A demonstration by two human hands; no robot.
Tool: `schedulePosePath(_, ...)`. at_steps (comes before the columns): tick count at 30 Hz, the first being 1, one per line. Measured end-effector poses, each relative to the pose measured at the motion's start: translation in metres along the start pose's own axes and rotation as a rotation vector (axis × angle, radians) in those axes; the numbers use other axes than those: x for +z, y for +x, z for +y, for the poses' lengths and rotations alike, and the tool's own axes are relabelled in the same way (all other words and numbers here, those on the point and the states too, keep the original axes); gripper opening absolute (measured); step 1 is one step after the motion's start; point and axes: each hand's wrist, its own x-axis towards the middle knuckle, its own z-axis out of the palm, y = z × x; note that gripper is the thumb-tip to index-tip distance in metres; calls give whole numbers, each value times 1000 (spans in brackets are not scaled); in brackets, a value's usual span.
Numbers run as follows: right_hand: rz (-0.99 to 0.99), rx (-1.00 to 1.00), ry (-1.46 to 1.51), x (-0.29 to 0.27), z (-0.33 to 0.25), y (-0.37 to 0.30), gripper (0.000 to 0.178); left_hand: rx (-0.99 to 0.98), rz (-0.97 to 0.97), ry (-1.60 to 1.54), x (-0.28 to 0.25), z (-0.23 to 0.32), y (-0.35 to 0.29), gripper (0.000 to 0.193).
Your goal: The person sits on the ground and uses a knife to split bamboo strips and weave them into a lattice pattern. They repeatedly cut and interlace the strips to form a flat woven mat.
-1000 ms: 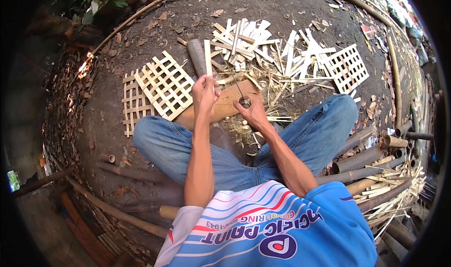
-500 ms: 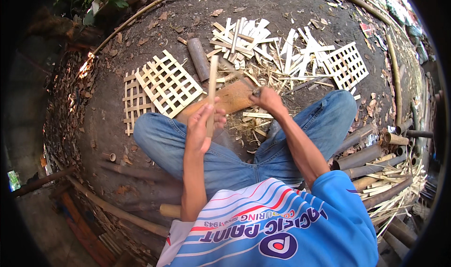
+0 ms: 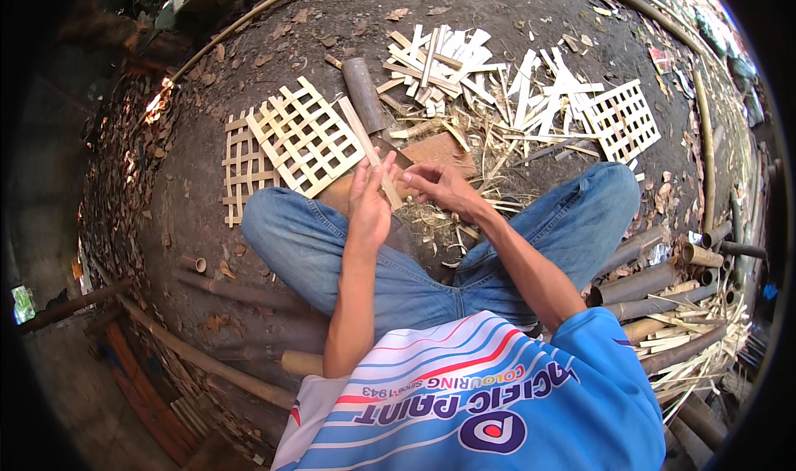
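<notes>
In my left hand (image 3: 371,197) is a flat, pale bamboo strip (image 3: 358,131), its far end pointing up and slightly left, its lower end between my hands. Several of that hand's fingers stretch along the strip. My right hand (image 3: 444,187) is close beside it, fingers curled toward the strip. A dark knife blade (image 3: 396,152) runs up and left from these fingertips, passing behind the strip; the handle is hidden by the hand. Under both hands lies a brown wooden board (image 3: 439,154) with shavings around it.
Two woven bamboo lattices (image 3: 303,139) overlap at left; another lattice (image 3: 622,121) lies at right. Cut strips (image 3: 439,60) and more strips (image 3: 547,94) are heaped beyond the board. A bamboo section (image 3: 363,94) lies by the board. Bamboo poles (image 3: 638,280) are stacked at lower right.
My right hand and the knife have moved left, up to the strip. The strip has tipped from upright to leaning left, and its lower end now shows below my left fingers.
</notes>
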Motion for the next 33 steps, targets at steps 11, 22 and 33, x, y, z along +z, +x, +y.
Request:
schedulePosePath(11, -1, 14, 126, -2, 27, 8, 25, -145, -62, 90, 15, -7, -6, 40)
schedulePosePath(22, 3, -44, 111, 1, 29, 10, 27, -160, -41, 257, 9, -14, -5, 42)
schedulePosePath(33, 72, -14, 164, -13, 25, 13, 29, -185, 16, 274, 19, -9, -8, 37)
